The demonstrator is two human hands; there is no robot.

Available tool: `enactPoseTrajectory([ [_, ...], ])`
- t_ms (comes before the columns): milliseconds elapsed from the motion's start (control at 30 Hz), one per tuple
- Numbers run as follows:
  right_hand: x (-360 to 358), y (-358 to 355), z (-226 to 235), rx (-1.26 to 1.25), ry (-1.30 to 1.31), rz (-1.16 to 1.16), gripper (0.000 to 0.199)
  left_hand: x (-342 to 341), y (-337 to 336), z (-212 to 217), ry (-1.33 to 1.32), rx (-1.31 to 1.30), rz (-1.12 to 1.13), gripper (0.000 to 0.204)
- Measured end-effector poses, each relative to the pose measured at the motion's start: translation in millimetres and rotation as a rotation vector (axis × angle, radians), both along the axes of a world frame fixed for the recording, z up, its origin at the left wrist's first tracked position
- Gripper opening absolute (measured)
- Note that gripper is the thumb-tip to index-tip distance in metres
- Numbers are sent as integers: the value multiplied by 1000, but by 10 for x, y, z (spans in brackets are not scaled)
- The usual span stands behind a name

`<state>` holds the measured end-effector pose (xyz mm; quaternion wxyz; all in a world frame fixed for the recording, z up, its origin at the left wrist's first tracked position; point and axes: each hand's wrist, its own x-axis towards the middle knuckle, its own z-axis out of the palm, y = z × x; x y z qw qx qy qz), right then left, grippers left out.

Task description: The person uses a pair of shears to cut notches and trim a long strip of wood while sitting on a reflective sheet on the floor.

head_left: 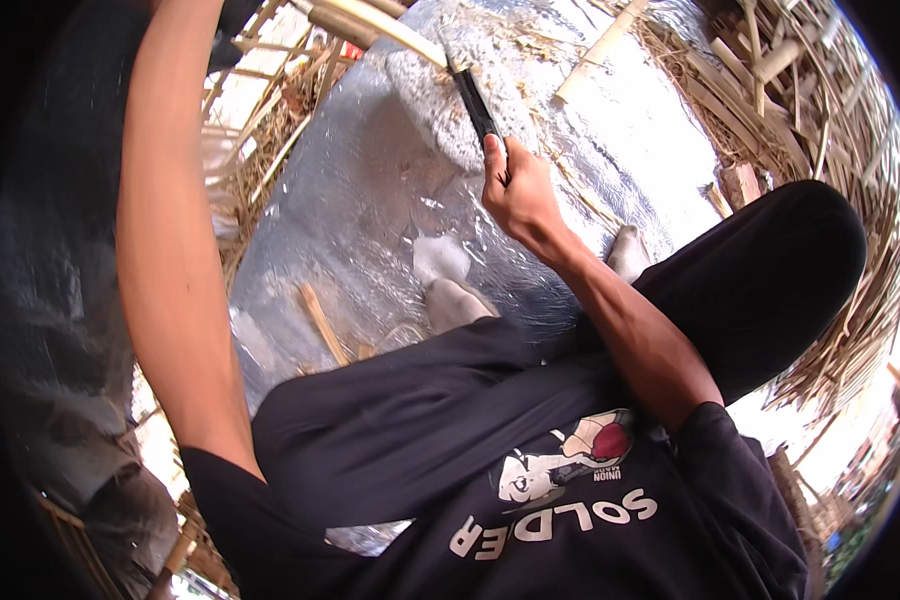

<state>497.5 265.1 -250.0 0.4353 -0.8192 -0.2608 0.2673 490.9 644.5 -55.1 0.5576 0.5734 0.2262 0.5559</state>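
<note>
My right hand (522, 190) is closed round the black handle of a knife (478, 105), thumb along the handle. Its narrow blade points up and away, against the end of a pale peeled cane or bamboo strip (395, 30). Beneath them lies a rough, speckled grey-white stone (450, 110). On the left, my left forearm (175, 200) reaches up past the top edge, so that hand is out of the picture. Whether it holds the strip's other end cannot be seen.
A shiny plastic sheet (320, 220) covers the ground before my folded legs. Split bamboo pieces (600, 50) and a short stick (322, 322) lie on it. Heaps of dry stalks (840, 150) rise on the right. Dark plastic (55, 270) hangs at the left.
</note>
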Motion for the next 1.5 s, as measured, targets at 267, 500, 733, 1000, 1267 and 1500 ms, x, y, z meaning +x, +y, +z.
enactPoseTrajectory([
  [267,-45,94,59,32,6,-7,41,-131,-487,104,31,-81,152,35],
  [500,-157,167,346,138,-20,8,42,-193,-633,165,114,-62,188,36],
  [733,-106,142,206,1,179,-75,43,-214,-566,-1,89,-93,188,36],
  [1000,-258,131,165,175,114,-19,39,-268,-513,-19,101,-81,190,34],
  [1267,-351,105,71,252,107,-23,35,-321,-485,-63,116,-91,221,32],
  [1500,-319,118,56,167,29,1,35,-449,-411,-99,87,-122,243,35],
])
